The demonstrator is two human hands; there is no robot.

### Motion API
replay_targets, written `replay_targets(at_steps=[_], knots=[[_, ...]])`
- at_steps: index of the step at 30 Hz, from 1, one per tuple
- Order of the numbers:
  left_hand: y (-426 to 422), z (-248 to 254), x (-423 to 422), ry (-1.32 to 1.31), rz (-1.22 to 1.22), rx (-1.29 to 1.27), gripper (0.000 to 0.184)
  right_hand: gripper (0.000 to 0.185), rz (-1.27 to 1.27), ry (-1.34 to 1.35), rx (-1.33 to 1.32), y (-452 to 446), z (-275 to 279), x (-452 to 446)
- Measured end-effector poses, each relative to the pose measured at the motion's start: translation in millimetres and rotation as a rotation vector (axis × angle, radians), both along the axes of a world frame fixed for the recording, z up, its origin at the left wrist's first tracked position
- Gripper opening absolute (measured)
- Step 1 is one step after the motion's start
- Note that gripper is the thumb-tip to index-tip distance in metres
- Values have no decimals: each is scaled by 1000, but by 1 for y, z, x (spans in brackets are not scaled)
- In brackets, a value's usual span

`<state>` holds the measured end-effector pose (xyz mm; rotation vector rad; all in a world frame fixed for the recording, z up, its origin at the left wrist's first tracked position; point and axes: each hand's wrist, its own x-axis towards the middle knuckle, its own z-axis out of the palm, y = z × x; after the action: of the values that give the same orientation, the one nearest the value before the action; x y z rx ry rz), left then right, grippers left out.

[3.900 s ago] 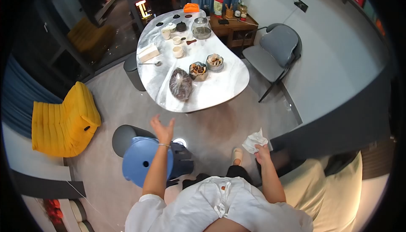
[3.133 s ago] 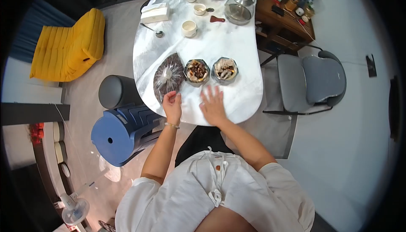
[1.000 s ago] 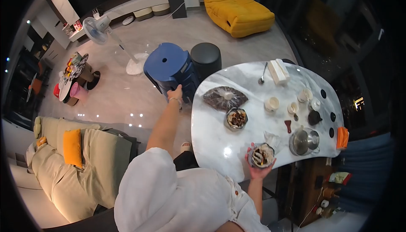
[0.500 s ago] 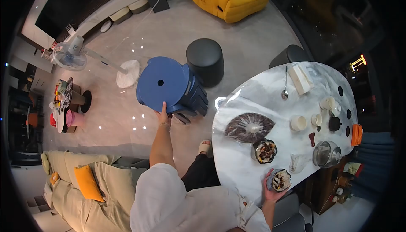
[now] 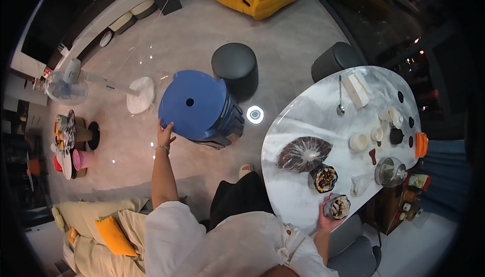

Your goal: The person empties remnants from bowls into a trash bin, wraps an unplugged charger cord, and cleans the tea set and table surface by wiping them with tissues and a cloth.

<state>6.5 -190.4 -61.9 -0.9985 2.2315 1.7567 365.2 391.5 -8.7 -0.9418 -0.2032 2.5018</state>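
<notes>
The blue plastic stool (image 5: 197,100) has a round top with a dark hole in it and stands on the floor ahead of me. My left hand (image 5: 165,134) is at its near left rim, fingers spread and fingertips touching the edge. On the right, my right hand (image 5: 327,217) is wrapped around a cup (image 5: 339,207) of creamy, brown-topped food at the table's near edge. A second cup (image 5: 323,178) with dark and yellow contents stands just beyond it. Behind that lies a plastic-wrapped dark bundle (image 5: 304,154) on the marble-look table (image 5: 283,130).
A black round pouf (image 5: 235,70) stands right behind the stool. White cups (image 5: 358,142), a glass pot (image 5: 389,171), a spoon (image 5: 340,109) and a tissue pack (image 5: 357,90) are on the table. A floor fan (image 5: 70,85) and a beige sofa (image 5: 101,226) are to the left.
My left hand has shifted left along the stool's rim, its grip loosened to spread fingers. The stool sits a little differently turned. My right hand still holds the cup.
</notes>
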Motion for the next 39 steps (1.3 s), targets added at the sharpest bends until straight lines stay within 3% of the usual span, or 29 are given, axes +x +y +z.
replay_targets(at_steps=[2, 4, 6, 7, 10, 12, 13, 15, 16, 17, 18, 19, 20, 22, 26, 30, 34, 38, 39], knots=[[26, 17, -7, -19, 148, -4, 87, 73, -47, 37, -41, 2, -8, 5], [22, 1, -16, -5, 67, 24, 96, 73, -77, 60, -64, 4, -15, 11], [28, -9, -25, -68, -160, -469, 101, 73, -57, 37, -23, 1, -12, 7], [64, 38, -11, -111, -231, -510, 100, 70, -26, 85, -5, 3, -17, 11], [45, 3, 1, 68, -402, -398, 100, 70, 64, 271, -22, 15, -36, 25], [51, -4, 0, 9, -435, -683, 80, 73, 54, 194, -15, 13, -28, 24], [87, 11, 4, 18, -488, -667, 80, 75, 78, 224, -18, 11, -18, 17], [193, 68, 40, 471, -439, -694, 49, 79, 50, 204, -81, 11, -9, 12], [249, 84, 70, 528, -533, -125, 26, 81, 35, 197, -104, 13, -13, 14], [288, 87, 104, 487, -787, -158, 25, 81, 38, 194, -99, 13, -9, 12], [330, 98, 140, -27, -840, 450, 28, 81, 46, 193, -100, 12, -6, 10], [361, 72, 174, -266, -765, 794, 36, 82, 64, 227, -133, 16, -7, 11], [395, 80, 193, -446, -707, 807, 50, 81, 58, 254, -188, 18, -5, 8], [436, 63, 204, -334, -670, 605, 58, 75, 120, 343, -151, 27, -7, 3], [465, 32, 203, -320, -559, 412, 56, 73, 300, 578, -152, 54, -9, -21], [479, 26, 194, -327, -435, 391, 45, 81, 405, 528, -195, 73, -15, -37], [480, 47, 194, -523, -461, 536, 49, 86, 404, 565, -312, 81, -29, -30], [493, 40, 207, -425, -601, 561, 56, 88, 272, 395, -257, 92, -35, -23], [496, 50, 210, -375, -586, 711, 56, 89, 296, 428, -315, 91, -36, -21]])
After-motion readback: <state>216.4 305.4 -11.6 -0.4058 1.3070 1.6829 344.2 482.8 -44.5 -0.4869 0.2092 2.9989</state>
